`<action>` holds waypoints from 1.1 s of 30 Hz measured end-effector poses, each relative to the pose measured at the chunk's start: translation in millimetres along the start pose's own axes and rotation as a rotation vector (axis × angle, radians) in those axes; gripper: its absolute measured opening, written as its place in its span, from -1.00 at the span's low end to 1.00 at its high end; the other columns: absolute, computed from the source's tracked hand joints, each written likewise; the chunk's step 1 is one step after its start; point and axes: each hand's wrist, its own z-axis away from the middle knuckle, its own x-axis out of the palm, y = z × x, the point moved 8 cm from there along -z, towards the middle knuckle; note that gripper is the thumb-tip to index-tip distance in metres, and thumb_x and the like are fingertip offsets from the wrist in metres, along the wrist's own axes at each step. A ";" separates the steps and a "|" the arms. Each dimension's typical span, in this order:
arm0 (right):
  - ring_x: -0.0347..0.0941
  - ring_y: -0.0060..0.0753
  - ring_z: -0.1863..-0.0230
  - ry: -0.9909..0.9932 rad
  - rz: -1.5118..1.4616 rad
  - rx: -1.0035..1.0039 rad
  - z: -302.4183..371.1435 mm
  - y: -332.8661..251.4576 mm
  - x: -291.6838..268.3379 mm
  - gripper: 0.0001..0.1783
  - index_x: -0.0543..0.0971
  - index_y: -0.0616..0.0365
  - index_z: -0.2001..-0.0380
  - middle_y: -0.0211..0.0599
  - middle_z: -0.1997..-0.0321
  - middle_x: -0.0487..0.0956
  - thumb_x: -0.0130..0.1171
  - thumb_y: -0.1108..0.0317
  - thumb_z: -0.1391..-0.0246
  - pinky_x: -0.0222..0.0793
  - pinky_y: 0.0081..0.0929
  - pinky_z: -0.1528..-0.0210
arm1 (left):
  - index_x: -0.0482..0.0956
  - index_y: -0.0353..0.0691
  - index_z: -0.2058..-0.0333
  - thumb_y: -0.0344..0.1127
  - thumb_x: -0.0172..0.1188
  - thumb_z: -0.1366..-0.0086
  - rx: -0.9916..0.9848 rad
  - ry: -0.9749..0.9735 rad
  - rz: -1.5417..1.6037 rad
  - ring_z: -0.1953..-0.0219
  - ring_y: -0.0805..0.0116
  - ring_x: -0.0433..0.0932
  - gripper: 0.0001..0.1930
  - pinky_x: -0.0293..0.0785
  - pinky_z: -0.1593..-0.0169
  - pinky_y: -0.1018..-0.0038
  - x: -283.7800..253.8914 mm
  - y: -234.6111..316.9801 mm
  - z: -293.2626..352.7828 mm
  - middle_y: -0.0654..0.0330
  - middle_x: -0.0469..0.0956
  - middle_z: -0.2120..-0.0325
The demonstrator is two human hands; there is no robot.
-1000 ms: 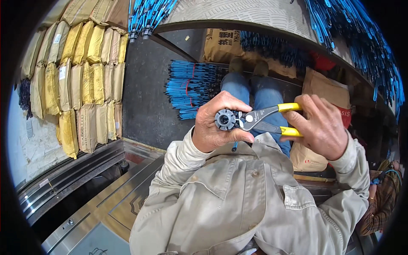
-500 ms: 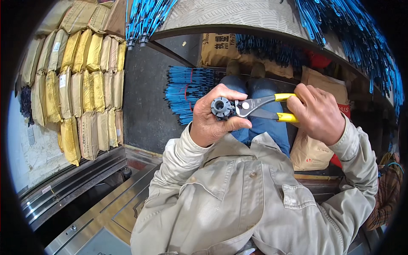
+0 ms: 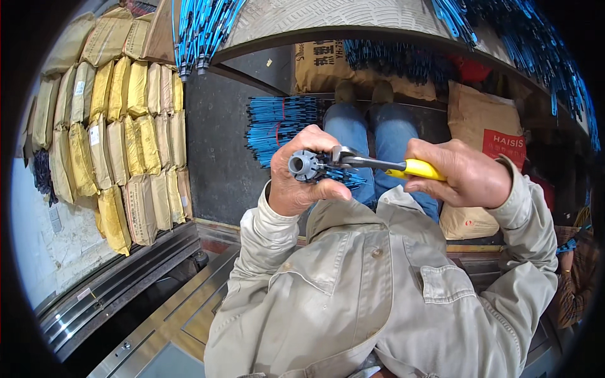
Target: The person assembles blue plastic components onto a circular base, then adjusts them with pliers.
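Note:
My left hand [image 3: 296, 170] is closed round a grey notched, ring-shaped plastic hub [image 3: 304, 166], with a cluster of thin blue and black strips [image 3: 343, 177] running from it toward my knees. In my right hand [image 3: 463, 173] are pliers with yellow handles [image 3: 423, 169], the fist closed on the grips. The metal jaws of the pliers [image 3: 343, 155] rest at the hub's right side, by my left fingers. What lies between the jaws I cannot make out.
Bundles of blue and black strips [image 3: 280, 129] lie on the dark floor beyond my left hand. A curved grey table [image 3: 353, 16] spans the far side, with blue strips [image 3: 205, 28] at its left. Yellow and tan packages [image 3: 135, 94] are stacked at left; a paper sack [image 3: 482, 120] stands right.
The hub and my left hand have shifted left and tilted. The pliers have turned edge-on and their handles have come together in my right hand.

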 end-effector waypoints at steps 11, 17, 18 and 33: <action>0.45 -0.01 0.55 0.327 0.070 -0.046 -0.2 29.7 47.5 -0.76 0.31 0.23 0.35 -0.15 0.53 0.45 0.17 0.50 0.04 0.33 -0.30 0.54 | 0.51 -0.25 0.32 -0.08 0.50 0.26 -0.043 0.061 0.095 0.38 0.44 0.42 -0.46 0.31 0.27 0.52 3.1 -8.6 -1.2 0.21 0.49 0.43; 0.46 -0.11 0.59 0.327 -0.062 -0.061 2.0 39.3 37.3 -0.80 0.33 0.23 0.37 -0.21 0.57 0.44 0.15 0.48 -0.01 0.32 -0.39 0.56 | 0.41 -0.28 0.23 0.26 0.27 0.11 -0.158 0.072 0.141 0.33 0.39 0.46 -0.30 0.44 0.16 0.43 6.1 -8.8 -8.1 0.16 0.47 0.41; 0.47 -0.16 0.60 0.179 -0.184 0.022 3.8 34.8 21.9 -0.82 0.33 0.23 0.37 -0.24 0.59 0.44 0.14 0.47 -0.04 0.31 -0.42 0.57 | 0.41 -0.28 0.23 0.26 0.27 0.11 -0.156 0.074 0.143 0.33 0.39 0.46 -0.30 0.44 0.16 0.43 4.8 -9.6 -7.8 0.16 0.47 0.41; 0.45 -0.01 0.56 -0.260 0.215 0.174 9.3 -25.0 -44.8 -0.76 0.35 0.17 0.34 -0.16 0.60 0.45 0.21 0.42 0.02 0.22 -0.25 0.58 | 0.41 -0.26 0.09 0.00 0.31 -0.01 0.052 -0.175 0.231 0.22 0.38 0.40 -0.42 0.30 0.12 0.47 27.6 10.1 -6.6 0.16 0.46 0.25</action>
